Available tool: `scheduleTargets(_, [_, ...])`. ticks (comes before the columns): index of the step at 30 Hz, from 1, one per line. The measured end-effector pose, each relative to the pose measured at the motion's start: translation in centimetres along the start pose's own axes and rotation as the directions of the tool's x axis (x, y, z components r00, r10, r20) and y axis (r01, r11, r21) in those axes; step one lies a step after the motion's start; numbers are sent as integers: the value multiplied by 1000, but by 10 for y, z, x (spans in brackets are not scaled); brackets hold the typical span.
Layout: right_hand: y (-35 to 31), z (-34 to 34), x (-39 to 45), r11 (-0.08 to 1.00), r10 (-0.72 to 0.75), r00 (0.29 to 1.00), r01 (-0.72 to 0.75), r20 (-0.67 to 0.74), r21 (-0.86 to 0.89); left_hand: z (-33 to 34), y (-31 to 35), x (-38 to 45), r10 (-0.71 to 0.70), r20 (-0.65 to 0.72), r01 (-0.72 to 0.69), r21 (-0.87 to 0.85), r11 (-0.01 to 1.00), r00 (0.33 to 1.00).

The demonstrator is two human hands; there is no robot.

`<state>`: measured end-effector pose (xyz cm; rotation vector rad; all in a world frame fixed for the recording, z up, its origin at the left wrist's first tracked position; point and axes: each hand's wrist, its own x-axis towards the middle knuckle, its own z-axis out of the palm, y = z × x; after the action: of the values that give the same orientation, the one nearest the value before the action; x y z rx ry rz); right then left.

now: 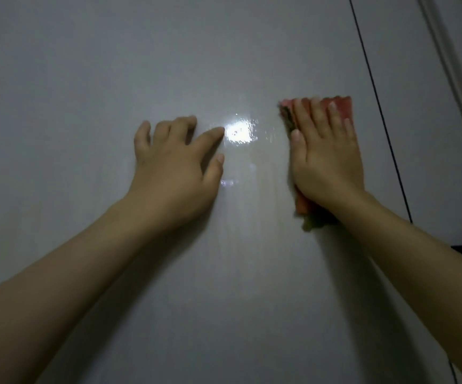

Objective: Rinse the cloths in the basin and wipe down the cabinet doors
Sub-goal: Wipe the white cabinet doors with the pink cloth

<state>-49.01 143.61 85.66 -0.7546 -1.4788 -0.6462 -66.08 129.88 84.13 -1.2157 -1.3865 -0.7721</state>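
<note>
Grey cabinet door [169, 65] fills view, wet streak at centre. Red cloth [340, 106] is pressed flat under right hand [326, 159]; left hand [174, 167] is spread, empty. Overlapping strokes with even pressure are advised.

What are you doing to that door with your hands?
A person is wiping a grey cabinet door. The right hand presses a folded red cloth flat against the door, fingers straight. The left hand holds nothing and rests on the door beside it. Between the hands the door looks wet and shiny, with a bright spot of reflected light.
</note>
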Motion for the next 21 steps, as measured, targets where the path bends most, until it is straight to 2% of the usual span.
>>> scheduleTargets(2, [-24, 0, 25, 997, 79, 997, -79, -25, 23, 0, -4, 0, 40, -1, -40, 20, 999, 999])
scheduleTargets(3, [-39, 1, 27, 998, 61, 998, -60, -27, 23, -1, -7, 0, 61, -2, -61, 16, 998, 998])
scheduleTargets(5, [-61, 5, 9, 994, -108, 994, 109, -28, 9, -5, -18, -2, 77, -26, -79, -44, 996, 997])
scheduleTargets(7, [-61, 3, -17, 941, -338, 941, 337, 3, 15, -8, -33, -6, 51, -74, -57, -77, 995, 996])
scheduleTargets(9, [-44, -1, -17, 881, -474, 879, 474, 51, 18, -10, -50, -11, 7, -101, -9, -17, 1000, 995])
scheduleTargets(10, [-36, -1, -5, 877, -479, 876, 480, 48, 7, -10, -58, -12, -12, -108, 13, 7, 1000, 994])
scheduleTargets(11, [-32, -1, 13, 902, -431, 902, 431, 30, -8, -12, -64, -12, -22, -112, 24, 17, 1000, 993])
scheduleTargets(13, [-44, 2, 46, 980, -200, 980, 200, -25, -15, -15, -72, -11, -19, -116, 20, 4, 1000, 993])
scheduleTargets(14, [-59, 4, 52, 993, -119, 992, 119, -41, -8, -18, -74, -11, -16, -118, 15, -11, 1000, 993])
scheduleTargets(15, [-75, 7, 48, 992, -127, 991, 127, -34, -8, -20, -76, -10, -16, -117, 13, -26, 1000, 993])
scheduleTargets(16, [-89, 10, 35, 972, -234, 972, 234, -23, -16, -21, -77, -10, -18, -114, 13, -43, 999, 993])
scheduleTargets(18, [-101, 13, -3, 840, -543, 839, 543, 32, -7, -24, -82, -10, -20, -113, 10, -92, 996, 993])
scheduleTargets(20, [-88, 8, -19, 708, -704, 704, 707, 91, 5, -27, -89, -15, -6, -128, -9, -119, 993, 992])
scheduleTargets(21, [-81, 8, -9, 682, -727, 681, 731, 89, -20, -28, -94, -20, 13, -139, -28, -105, 994, 990])
